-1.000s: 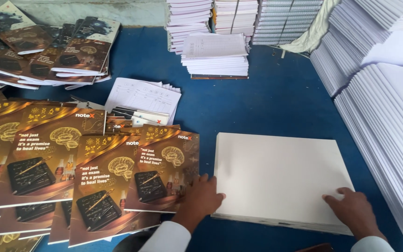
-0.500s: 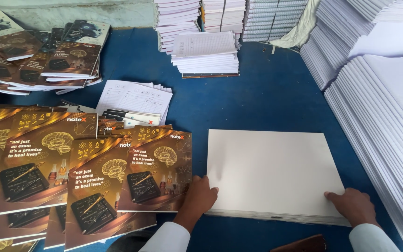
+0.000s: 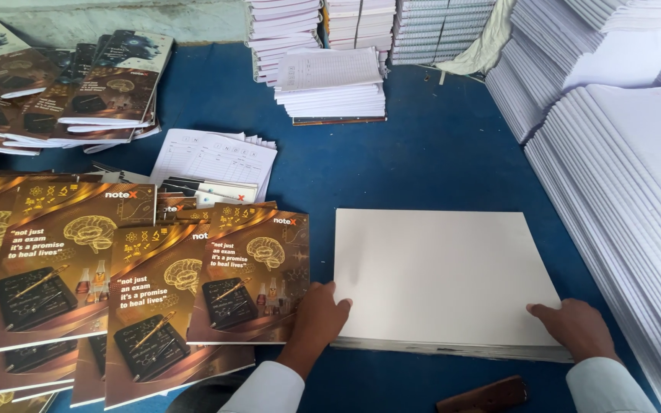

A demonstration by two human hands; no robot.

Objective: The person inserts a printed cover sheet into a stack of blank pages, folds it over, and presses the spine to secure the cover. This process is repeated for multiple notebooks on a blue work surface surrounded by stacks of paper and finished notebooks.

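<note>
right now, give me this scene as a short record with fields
surface: blue table
left hand: flat on the near left corner of the white paper block
right hand: on the block's near right corner
left of block: fanned brown printed covers
right side: tall white paper stacks
near edge: brown wooden piece

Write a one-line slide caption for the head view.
Both hands, left hand and right hand, rest on a white paper block beside brown printed covers on a blue table.
</note>
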